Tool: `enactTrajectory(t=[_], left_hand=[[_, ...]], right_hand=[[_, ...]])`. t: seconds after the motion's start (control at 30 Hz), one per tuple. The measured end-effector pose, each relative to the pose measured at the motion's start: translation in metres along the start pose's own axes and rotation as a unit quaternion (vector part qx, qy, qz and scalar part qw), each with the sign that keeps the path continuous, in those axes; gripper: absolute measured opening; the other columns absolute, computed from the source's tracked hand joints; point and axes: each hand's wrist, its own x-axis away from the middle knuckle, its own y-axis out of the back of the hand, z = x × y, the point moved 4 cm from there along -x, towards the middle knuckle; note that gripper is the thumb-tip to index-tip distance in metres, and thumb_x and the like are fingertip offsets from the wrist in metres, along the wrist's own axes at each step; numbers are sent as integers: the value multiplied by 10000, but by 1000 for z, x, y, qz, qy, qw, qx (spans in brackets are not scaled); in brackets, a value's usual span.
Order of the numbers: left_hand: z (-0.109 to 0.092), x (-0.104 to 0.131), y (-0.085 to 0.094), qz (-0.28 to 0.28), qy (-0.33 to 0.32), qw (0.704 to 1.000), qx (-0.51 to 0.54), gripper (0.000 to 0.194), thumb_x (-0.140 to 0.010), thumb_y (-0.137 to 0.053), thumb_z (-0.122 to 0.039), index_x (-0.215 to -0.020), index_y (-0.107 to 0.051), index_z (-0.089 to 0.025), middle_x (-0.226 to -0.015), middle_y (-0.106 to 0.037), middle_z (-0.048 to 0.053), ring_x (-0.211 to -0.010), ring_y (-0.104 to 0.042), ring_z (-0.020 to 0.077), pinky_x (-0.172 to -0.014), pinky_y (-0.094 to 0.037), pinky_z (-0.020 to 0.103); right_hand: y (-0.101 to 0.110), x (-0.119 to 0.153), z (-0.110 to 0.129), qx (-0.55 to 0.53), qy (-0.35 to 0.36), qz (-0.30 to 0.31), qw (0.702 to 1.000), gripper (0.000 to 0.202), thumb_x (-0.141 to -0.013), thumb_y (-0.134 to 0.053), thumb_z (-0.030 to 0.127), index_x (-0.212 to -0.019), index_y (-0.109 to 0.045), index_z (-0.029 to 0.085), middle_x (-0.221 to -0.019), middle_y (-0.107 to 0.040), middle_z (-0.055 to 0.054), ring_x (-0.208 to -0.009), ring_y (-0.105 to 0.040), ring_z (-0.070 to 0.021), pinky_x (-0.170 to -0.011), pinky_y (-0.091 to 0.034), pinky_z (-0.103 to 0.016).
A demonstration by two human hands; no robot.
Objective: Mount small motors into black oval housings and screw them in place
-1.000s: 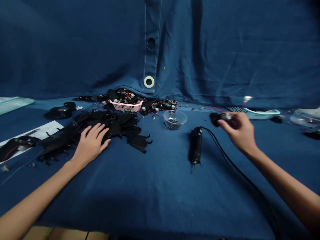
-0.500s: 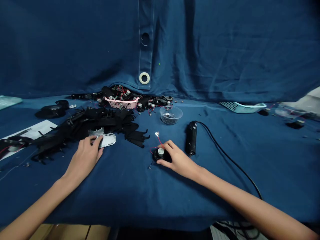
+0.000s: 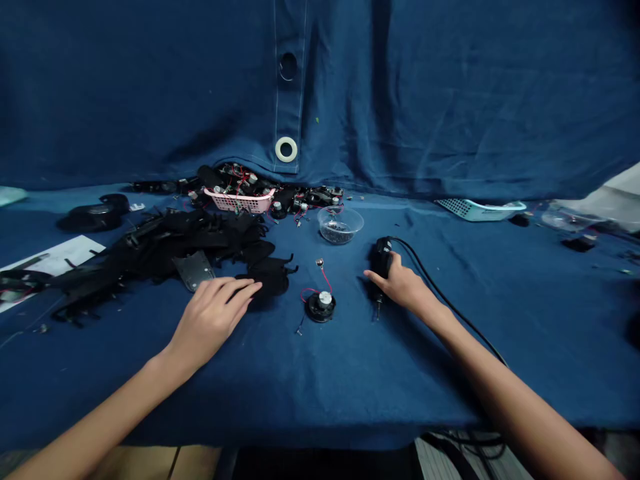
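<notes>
My right hand (image 3: 405, 283) is wrapped round a black electric screwdriver (image 3: 381, 257), which lies with its bit toward the table's front edge. Left of it a round black part with a silver motor (image 3: 321, 307) rests on the blue cloth, its red wires spread out and a small connector (image 3: 320, 263) at the far end. My left hand (image 3: 217, 317) hovers at the near edge of the pile of black parts (image 3: 200, 233), fingers stretched out, nothing visible in them. A grey curved plate (image 3: 194, 269) lies just beyond that hand.
A clear bowl (image 3: 340, 227) of small dark screws stands behind the motor part. Farther back is a full pink basket (image 3: 240, 200); a pale blue basket (image 3: 483, 211) is at the back right. White paper (image 3: 65, 257) lies at the left. The screwdriver's black cable (image 3: 450, 308) curves to the right.
My right hand has let go of the motor part and moved right onto the screwdriver. My left hand has shifted right; the pale oval cover it held is no longer visible.
</notes>
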Motion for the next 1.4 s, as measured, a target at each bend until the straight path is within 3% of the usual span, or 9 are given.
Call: enactTrajectory(t=[0.13, 0.27, 0.5, 0.63, 0.7, 0.8, 0.97, 1.1, 1.4], left_hand=[[-8, -10, -20, 94, -22, 994, -51, 415, -941, -401, -134, -1350, -472, -152, -1255, -580, 139, -1125, -528, 299, -908, -396, 463], [-36, -27, -13, 77, -9, 997, 23, 461, -947, -400, -204, -1401, -381, -124, -1389, -464, 152, -1286, -408, 280, -1038, -304, 472], [-81, -61, -38, 166, -33, 970, 172, 545, -895, -586, -426, -1344, -419, -168, -1274, -554, 112, -1169, -504, 277, -986, -381, 450], [-87, -71, -58, 182, -59, 929, 317, 448, -918, -511, -193, -1352, -404, -224, -1361, -503, 68, -1241, -479, 207, -1058, -385, 388], [-86, -72, -59, 168, -67, 915, 360, 538, -903, -450, -116, -1412, -331, -244, -1470, -387, 57, -1348, -376, 185, -1131, -329, 381], [-74, -70, -49, 109, -31, 940, 322, 549, -905, -382, -93, -1435, -294, -207, -1514, -303, 87, -1393, -303, 192, -1156, -292, 408], [-44, -50, -29, 68, 53, 987, 135, 317, -952, -420, -205, -1262, -485, -179, -1256, -541, 89, -1190, -477, 246, -994, -391, 449], [-48, -34, -35, 119, 3, 990, 81, 271, -974, -440, -287, -1189, -528, -147, -1034, -604, 72, -952, -541, 238, -816, -423, 398], [-78, -54, -51, 168, 9, 951, 258, 360, -920, -564, -326, -1243, -480, -189, -1137, -585, 70, -1036, -536, 240, -888, -421, 408]], right_hand=[[-4, -11, -10, -61, -41, 58, 996, 986, -765, -625, 535, -1474, -113, 78, -799, -692, -141, -641, -688, -280, -634, -551, -409], [-5, -16, -19, -116, -62, 56, 990, 919, -778, -591, 575, -1433, -161, 95, -753, -691, -78, -510, -645, -187, -515, -539, -303], [13, -15, -18, -49, -52, -47, 996, 805, -833, -499, 600, -1391, -306, 52, -879, -680, -200, -735, -682, -298, -729, -528, -462], [24, 14, 17, -65, 185, -100, 975, 584, -876, -505, 447, -1355, -426, 123, -1061, -640, -175, -991, -627, -291, -906, -472, -485], [17, 36, 40, -183, 345, 21, 920, 489, -889, -497, 312, -1358, -438, 189, -1169, -611, -120, -1057, -606, -214, -929, -489, -395], [8, 63, 60, -254, 446, 155, 844, 474, -876, -459, 158, -1345, -462, 228, -1333, -532, -88, -1179, -546, -175, -975, -477, -362], [-1, 69, 66, -157, 492, 138, 845, 494, -870, -463, 115, -1349, -481, 237, -1289, -575, -79, -1219, -510, -187, -1067, -400, -425], [-8, 67, 67, -66, 495, 85, 862, 438, -893, -484, 196, -1331, -498, 200, -1200, -599, -108, -1139, -527, -213, -1032, -414, -446], [0, 73, 69, -184, 479, 56, 857, 243, -876, -556, 251, -1110, -549, 189, -1018, -618, -70, -967, -559, -176, -902, -471, -361]])
